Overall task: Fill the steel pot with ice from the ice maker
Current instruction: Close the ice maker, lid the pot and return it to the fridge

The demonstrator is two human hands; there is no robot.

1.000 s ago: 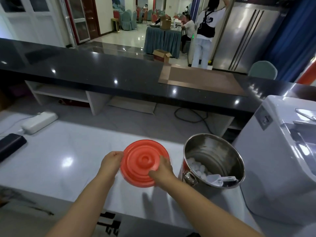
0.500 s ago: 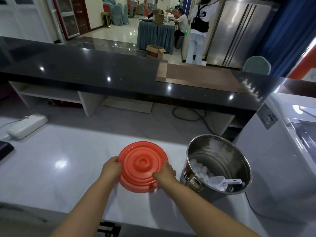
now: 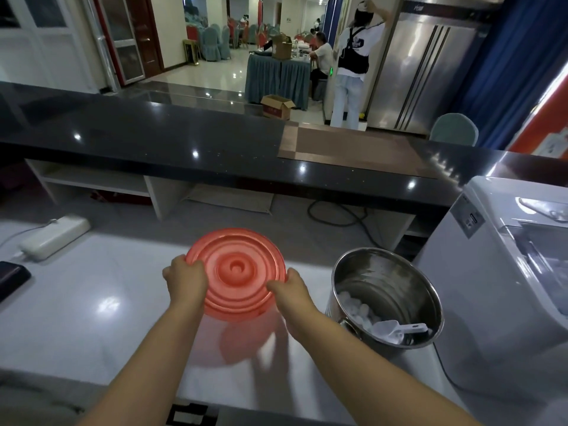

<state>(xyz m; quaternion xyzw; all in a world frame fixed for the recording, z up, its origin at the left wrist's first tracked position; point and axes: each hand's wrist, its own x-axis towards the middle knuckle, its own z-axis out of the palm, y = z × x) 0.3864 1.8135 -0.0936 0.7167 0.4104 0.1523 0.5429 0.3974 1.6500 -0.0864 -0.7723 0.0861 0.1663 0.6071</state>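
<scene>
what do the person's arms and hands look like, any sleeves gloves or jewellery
Two bare hands, no gloves: the left hand and right hand show no rings that I can make out. The left forearm and right forearm are uncovered down to the frame edge, with no sleeve, watch or bracelet in view.

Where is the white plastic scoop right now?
In the head view, the white plastic scoop lies inside the round steel pot at lower right, on the ice cubes, beside the white ice maker.
</scene>
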